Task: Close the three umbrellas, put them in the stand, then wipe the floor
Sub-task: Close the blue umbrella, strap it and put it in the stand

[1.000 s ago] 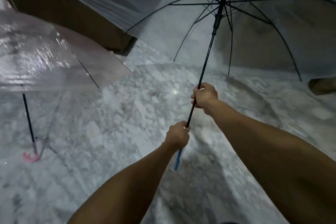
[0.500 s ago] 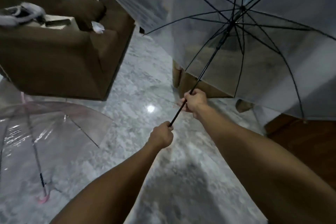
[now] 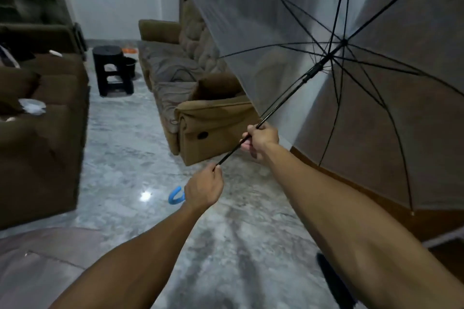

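Note:
I hold an open clear umbrella (image 3: pixel 288 32) with black ribs; its canopy fills the upper right and tilts away to the right. My left hand (image 3: pixel 204 189) grips the black shaft low down, just above the blue hooked handle (image 3: pixel 175 195). My right hand (image 3: pixel 262 142) grips the same shaft higher up, below the runner (image 3: pixel 312 74). The edge of a second open umbrella (image 3: pixel 37 258), clear with a pinkish tint, shows at the bottom left on the grey marble floor (image 3: pixel 125 145).
A brown sofa (image 3: pixel 37 133) stands on the left, and a tan recliner sofa (image 3: pixel 208 120) is ahead in the middle. A black stool (image 3: pixel 113 70) and a dark bucket (image 3: pixel 129 64) stand at the far end by the white wall. A wooden surface (image 3: pixel 376 206) lies under the canopy at right.
The view has lifted and swung toward the far end of the room. The held umbrella has tilted further right, and the pink umbrella has slid to the bottom left corner. Both hands keep their grip.

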